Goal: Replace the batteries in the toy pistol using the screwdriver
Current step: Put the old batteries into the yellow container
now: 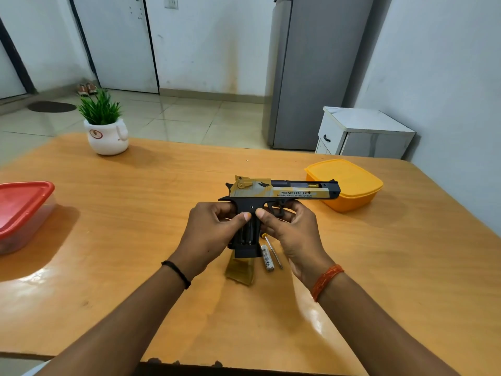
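Wooden tabletop (379,267) w/ orange box (349,183) at right, red-lidded box (24,202) at left, potted plant (105,126) at back. Toy pistol (282,191) held above center, barrel pointing right, grip open; left hand (208,232) and right hand (292,229) both clasp grip, thumbs on it. Below on tabletop: gold cover (241,272), battery (267,257), screwdriver (273,252).

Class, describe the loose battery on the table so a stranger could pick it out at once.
Start at the toy pistol that both hands hold above the orange table. Just below its grip, on the tabletop, lie a yellowish cover, the battery and a screwdriver. The battery is the short silvery cylinder between them.
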